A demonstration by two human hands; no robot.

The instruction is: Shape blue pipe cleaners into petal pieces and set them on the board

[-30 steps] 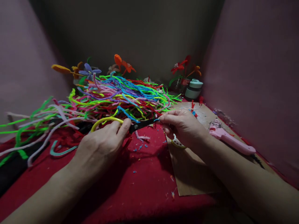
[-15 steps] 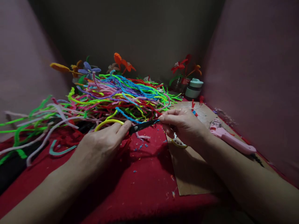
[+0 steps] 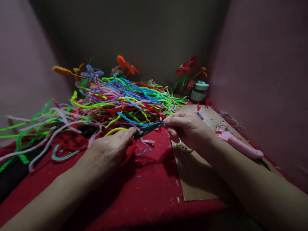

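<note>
My left hand (image 3: 109, 146) is closed around the handles of a pair of scissors (image 3: 149, 130). Their dark blades point right, and a yellow loop and a red-orange part show beside the fingers. At the blade tips, my right hand (image 3: 189, 126) pinches the end of a blue pipe cleaner (image 3: 137, 122), which stretches left behind the blades toward the pile. Its pinched end is mostly hidden by the fingertips. Behind both hands lies a large heap of many-coloured pipe cleaners (image 3: 125, 96).
Under my right forearm lies a cardboard sheet (image 3: 199, 183) on the red cloth (image 3: 144, 199). A pink glue gun (image 3: 238, 144) rests at the right, near a mint-lidded jar (image 3: 200, 90). Pipe-cleaner flowers (image 3: 91, 73) stand at the back. Blue fluff scraps (image 3: 139, 154) dot the cloth.
The scissors have tilted slightly, their handle end dropping with my left hand, and more of the red-orange handle shows. The blue pipe cleaner has shifted a little left. My right hand is nearly still.
</note>
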